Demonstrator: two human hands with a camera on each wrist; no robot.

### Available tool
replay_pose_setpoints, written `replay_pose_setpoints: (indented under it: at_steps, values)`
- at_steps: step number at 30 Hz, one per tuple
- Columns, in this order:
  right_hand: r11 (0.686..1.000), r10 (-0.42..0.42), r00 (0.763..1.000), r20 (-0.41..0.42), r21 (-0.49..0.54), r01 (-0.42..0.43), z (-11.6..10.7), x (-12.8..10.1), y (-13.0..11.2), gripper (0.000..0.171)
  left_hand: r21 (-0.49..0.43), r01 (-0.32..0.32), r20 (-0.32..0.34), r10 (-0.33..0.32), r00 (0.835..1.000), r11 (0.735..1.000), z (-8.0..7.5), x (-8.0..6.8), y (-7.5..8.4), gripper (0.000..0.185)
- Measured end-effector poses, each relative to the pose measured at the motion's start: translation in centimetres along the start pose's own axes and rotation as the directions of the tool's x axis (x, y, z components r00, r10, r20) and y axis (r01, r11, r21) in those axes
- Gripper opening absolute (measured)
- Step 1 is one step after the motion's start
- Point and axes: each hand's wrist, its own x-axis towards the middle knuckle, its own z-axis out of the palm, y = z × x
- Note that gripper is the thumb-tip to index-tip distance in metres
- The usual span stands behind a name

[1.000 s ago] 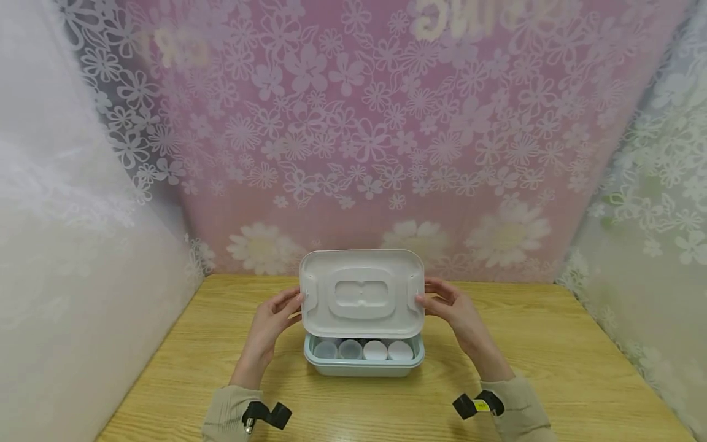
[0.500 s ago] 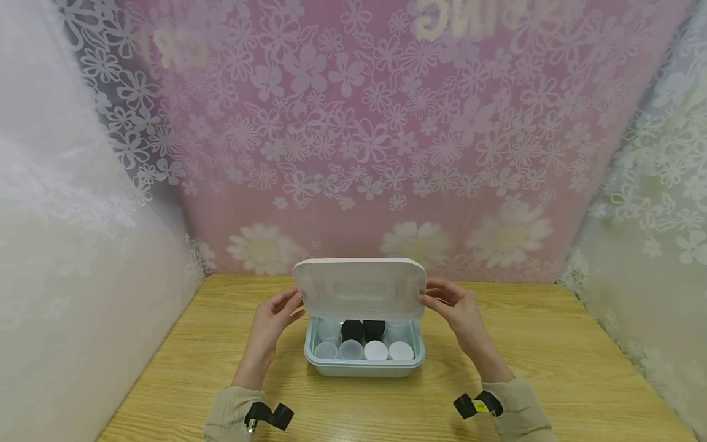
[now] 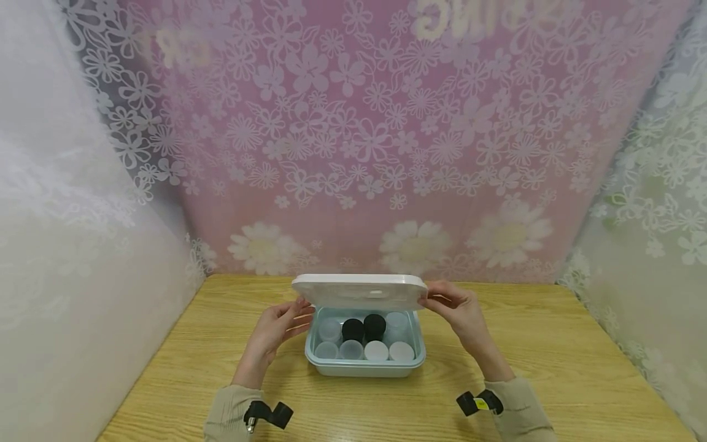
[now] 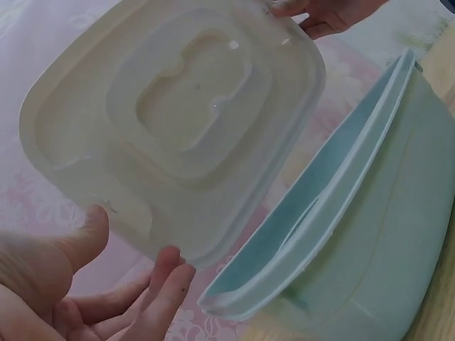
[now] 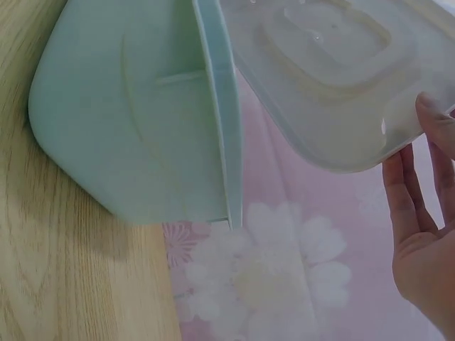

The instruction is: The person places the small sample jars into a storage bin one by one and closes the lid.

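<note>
We see a wooden table point(image 3: 166, 380) filling the lower part of the head view, with flowered curtains point(image 3: 353, 135) closing it in behind and on both sides. At the lower centre of that view stands a pale blue box point(image 3: 364, 367) on the table, its top uncovered. Just above its far edge we find a white lid point(image 3: 360, 291), held clear of the box and lying nearly flat. In the left wrist view the lid point(image 4: 178, 121) fills the upper left, its underside with a moulded recess facing the camera, and the box point(image 4: 370, 241) sits at the right.

The left hand point(image 3: 276, 331) grips the lid's left end, thumb and fingers point(image 4: 167, 284) pinching its rim. The right hand point(image 3: 458, 310) grips the right end; in the right wrist view its fingers point(image 5: 419, 206) lie under the lid point(image 5: 334, 78) at the right edge of the frame.

Inside the box we count two rows of small round jars point(image 3: 375, 351): clear or white ones, and two with black caps point(image 3: 363, 328) in the middle of the far row.
</note>
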Motion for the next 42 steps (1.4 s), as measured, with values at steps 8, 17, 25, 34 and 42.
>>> replay_pose_setpoints:
  at_steps: [8,17,25,34,42]
  values:
    - [1.000,-0.007,1.000,0.013,-0.005,0.007,-0.5,-0.2,0.2,0.025,-0.096,-0.011,0.138,0.024,0.990,0.995,-0.6,0.1,0.0,0.045]
    - [0.989,-0.125,0.988,0.092,-0.063,0.131,-1.0,0.0,0.9,0.017,-0.165,0.066,0.056,-0.058,0.997,0.984,-0.5,0.5,0.0,0.046]
    - [0.984,-0.122,0.991,0.063,-0.122,0.128,-0.6,0.2,0.7,0.014,-0.236,0.037,0.075,-0.019,0.997,0.971,-0.5,0.6,0.0,0.047]
    - [0.980,-0.058,0.994,-0.097,-0.196,0.038,0.3,0.3,0.0,0.027,-0.294,0.014,0.049,0.000,0.999,0.956,-0.2,0.4,0.3,0.047]
    - [0.957,0.271,0.960,-0.073,-0.084,-0.277,-0.1,0.2,-0.1,0.051,-0.281,-0.026,0.026,0.035,0.999,0.959,-0.5,0.4,0.1,0.049]
